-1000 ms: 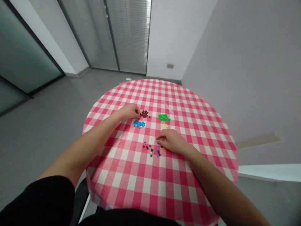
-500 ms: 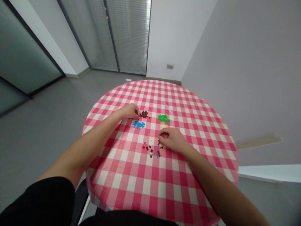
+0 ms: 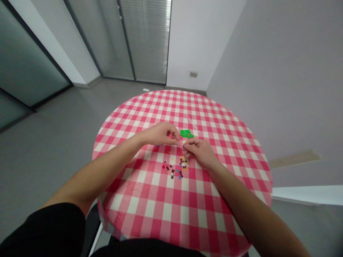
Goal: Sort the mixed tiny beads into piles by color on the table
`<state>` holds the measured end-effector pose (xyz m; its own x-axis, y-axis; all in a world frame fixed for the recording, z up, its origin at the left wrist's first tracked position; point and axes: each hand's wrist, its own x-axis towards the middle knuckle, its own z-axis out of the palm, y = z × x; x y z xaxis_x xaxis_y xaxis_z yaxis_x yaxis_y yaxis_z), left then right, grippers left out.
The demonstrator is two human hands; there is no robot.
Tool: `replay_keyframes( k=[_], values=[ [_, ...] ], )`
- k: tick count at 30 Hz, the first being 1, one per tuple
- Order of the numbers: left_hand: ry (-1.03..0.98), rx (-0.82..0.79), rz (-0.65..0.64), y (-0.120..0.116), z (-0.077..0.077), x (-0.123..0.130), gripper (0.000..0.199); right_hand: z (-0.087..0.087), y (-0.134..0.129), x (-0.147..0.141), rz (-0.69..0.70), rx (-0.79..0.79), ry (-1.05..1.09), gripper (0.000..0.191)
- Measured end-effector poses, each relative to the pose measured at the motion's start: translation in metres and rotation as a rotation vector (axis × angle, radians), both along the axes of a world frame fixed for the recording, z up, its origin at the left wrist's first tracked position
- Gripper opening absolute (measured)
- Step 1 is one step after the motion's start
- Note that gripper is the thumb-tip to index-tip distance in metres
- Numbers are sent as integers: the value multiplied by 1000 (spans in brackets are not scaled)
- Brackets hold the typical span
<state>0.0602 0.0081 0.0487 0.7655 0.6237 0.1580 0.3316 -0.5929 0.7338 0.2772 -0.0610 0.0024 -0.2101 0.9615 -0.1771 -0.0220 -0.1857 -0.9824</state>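
Note:
My left hand (image 3: 162, 133) hovers over the table's middle, thumb apart from its curled fingers, and I see nothing between them. It hides the brown pile and nearly all of the blue pieces (image 3: 158, 145). My right hand (image 3: 199, 151) is closed in a pinch close to the left fingertips; whatever it grips is too small to make out. Just beyond it, a bit of the cream pieces (image 3: 184, 142) shows. A pile of green pieces (image 3: 186, 134) lies farther back. Nearer me is a loose scatter of mixed small pieces (image 3: 173, 171) in dark brown, blue, yellow, red and white.
Everything lies on a round table with a red-and-white checked cloth (image 3: 166, 212). A pale wall (image 3: 281, 89) rises on the right, and glass doors (image 3: 144, 43) stand behind. Grey floor (image 3: 66, 135) shows at the left.
My left hand has moved right, from beside the brown pile to near my right hand, and its fingers have parted. My right hand has shifted slightly away from me, off the mixed scatter.

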Motion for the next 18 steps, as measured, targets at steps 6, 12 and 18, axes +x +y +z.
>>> replay_keyframes(
  k=[6,12,18],
  values=[
    [-34,27,17,-17,-2,16,8,-4,2,0,19,62,73,37],
    [4,50,84,-20,-4,17,8,-8,3,-1,-2,100,71,35],
    [8,29,110,-21,-3,17,12,-6,2,0,-9,136,6,35]
  ],
)
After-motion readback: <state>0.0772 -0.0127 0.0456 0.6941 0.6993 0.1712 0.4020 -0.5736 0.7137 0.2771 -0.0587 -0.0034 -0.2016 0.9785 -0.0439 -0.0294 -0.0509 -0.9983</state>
